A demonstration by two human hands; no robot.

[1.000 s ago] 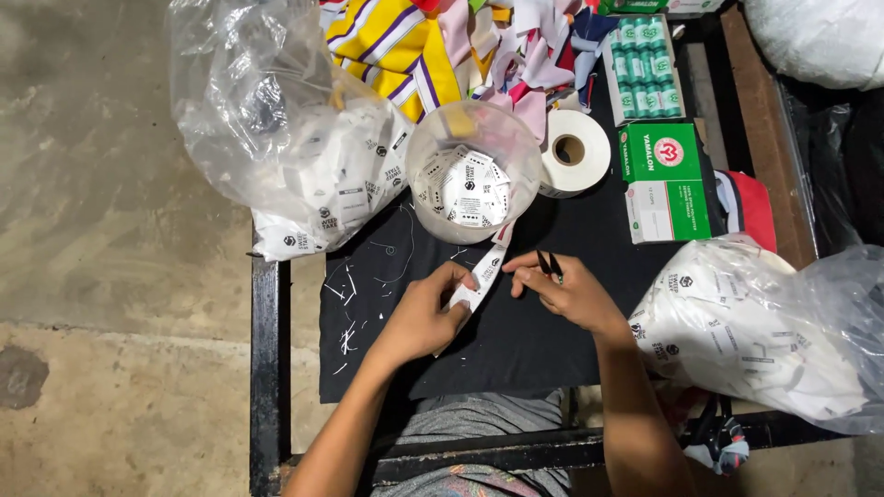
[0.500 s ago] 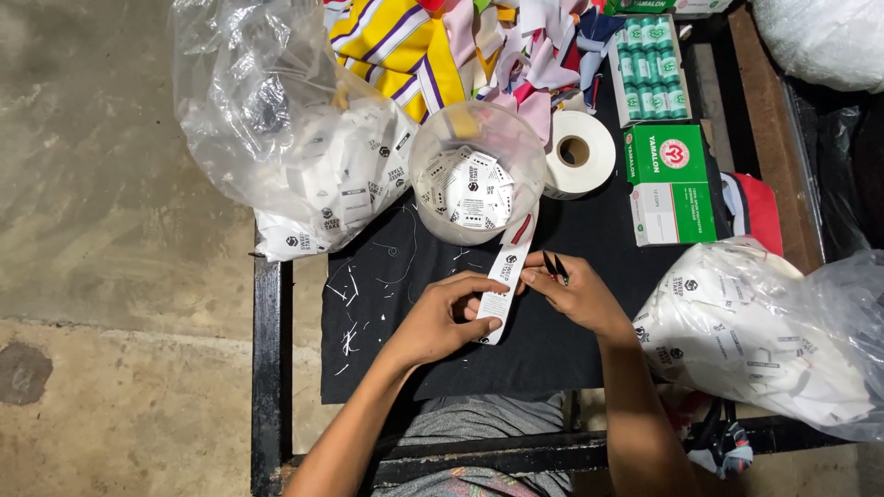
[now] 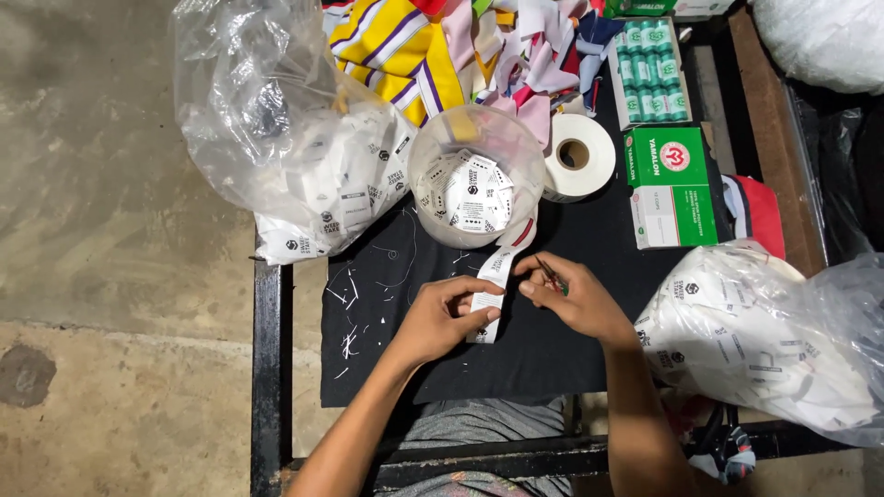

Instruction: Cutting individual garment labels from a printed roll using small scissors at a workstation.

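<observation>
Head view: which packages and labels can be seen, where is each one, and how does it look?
Label strip: white, long, held in left hand, beside right hand.
Tub: clear, round, behind the hands, holding white labels.
Left bag: clear plastic, white labels inside.
Right bag: clear plastic, white labels inside.
Green box: green and white, rectangular, right of the tape roll.
Thread box: open, green spools.
</observation>
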